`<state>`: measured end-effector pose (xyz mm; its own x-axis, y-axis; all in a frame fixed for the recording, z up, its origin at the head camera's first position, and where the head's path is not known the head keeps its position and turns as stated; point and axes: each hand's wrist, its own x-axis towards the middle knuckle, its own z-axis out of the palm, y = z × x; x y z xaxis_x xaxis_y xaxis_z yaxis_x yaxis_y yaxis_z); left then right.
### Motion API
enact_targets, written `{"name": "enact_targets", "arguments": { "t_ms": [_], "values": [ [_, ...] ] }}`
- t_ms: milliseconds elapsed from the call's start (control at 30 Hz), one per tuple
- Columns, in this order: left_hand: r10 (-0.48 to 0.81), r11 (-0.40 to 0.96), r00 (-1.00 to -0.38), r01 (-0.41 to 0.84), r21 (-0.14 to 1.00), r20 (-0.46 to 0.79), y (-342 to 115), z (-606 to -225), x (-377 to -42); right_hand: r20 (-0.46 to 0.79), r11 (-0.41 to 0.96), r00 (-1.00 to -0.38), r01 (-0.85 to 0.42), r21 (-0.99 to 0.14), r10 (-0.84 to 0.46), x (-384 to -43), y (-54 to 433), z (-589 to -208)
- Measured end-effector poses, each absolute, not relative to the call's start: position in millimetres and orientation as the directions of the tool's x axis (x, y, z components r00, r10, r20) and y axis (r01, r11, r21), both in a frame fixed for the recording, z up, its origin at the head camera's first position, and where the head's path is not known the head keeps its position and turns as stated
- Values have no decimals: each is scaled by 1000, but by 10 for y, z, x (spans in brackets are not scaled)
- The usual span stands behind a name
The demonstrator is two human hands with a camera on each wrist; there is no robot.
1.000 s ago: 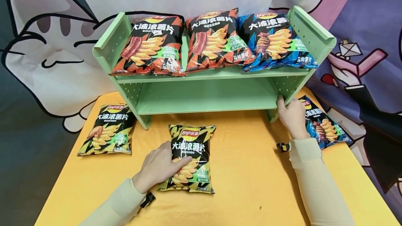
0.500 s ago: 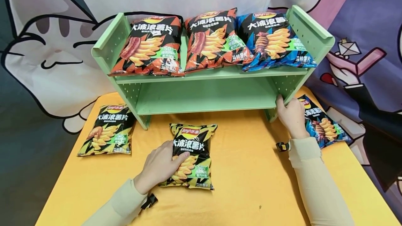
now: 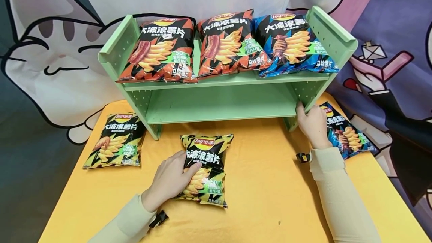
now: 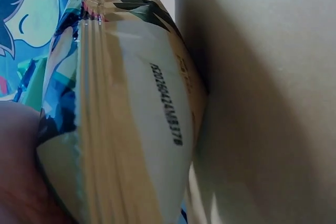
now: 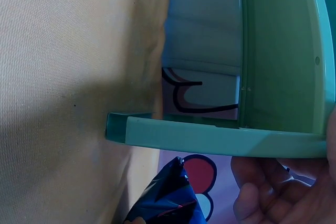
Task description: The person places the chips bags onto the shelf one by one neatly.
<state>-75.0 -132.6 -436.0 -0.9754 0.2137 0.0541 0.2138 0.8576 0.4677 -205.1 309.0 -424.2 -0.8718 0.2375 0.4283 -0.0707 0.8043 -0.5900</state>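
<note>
My left hand point(image 3: 170, 179) grips a yellow-and-black bag of potato chips point(image 3: 216, 164) by its left side, thumb across the front, other fingers hidden behind it. In the left wrist view the bag point(image 4: 152, 103) shows edge-on, a printed code on its side, close to the tabletop. My right hand point(image 3: 314, 125) holds the right side panel of a green two-tier shelf point(image 3: 222, 102), thumb on its inner face. Curled fingers point(image 5: 262, 182) show at the panel's outer face in the right wrist view.
On the top tier lie two red chip bags point(image 3: 158, 51) point(image 3: 231, 44) and a blue chip bag point(image 3: 293, 46). Another yellow-and-black bag point(image 3: 116, 140) lies left of the shelf, and a second blue bag point(image 3: 349, 134) at right, partly behind my hand. An orange cloth point(image 3: 263, 183) covers the table.
The held chip bag shifts and tilts slightly within my left hand's grip, its lower edge moving a little. My right hand stays on the shelf panel.
</note>
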Motion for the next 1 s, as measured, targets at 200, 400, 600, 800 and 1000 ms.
{"name": "enact_targets", "arguments": {
  "t_ms": [200,400,600,800,1000],
  "values": [
    [239,843,-965,259,471,103,-1375,-4205,-702,430,808,-871,-70,-585,236,-2056,3090,-4244],
    [264,829,-948,316,460,176,-1430,-3933,-723,415,808,-877,-56,-587,241,-2045,3095,-4245],
    [263,839,-909,381,389,322,-1506,-3659,-868,420,808,-876,-64,-585,235,-2056,3091,-4244],
    [212,856,-894,364,366,395,-1565,-3419,-1184,423,807,-874,-62,-587,240,-2061,3083,-4246],
    [131,891,-934,258,373,332,-1549,-3251,-1583,432,807,-866,-59,-588,252,-2051,3076,-4243]
  ]
}}
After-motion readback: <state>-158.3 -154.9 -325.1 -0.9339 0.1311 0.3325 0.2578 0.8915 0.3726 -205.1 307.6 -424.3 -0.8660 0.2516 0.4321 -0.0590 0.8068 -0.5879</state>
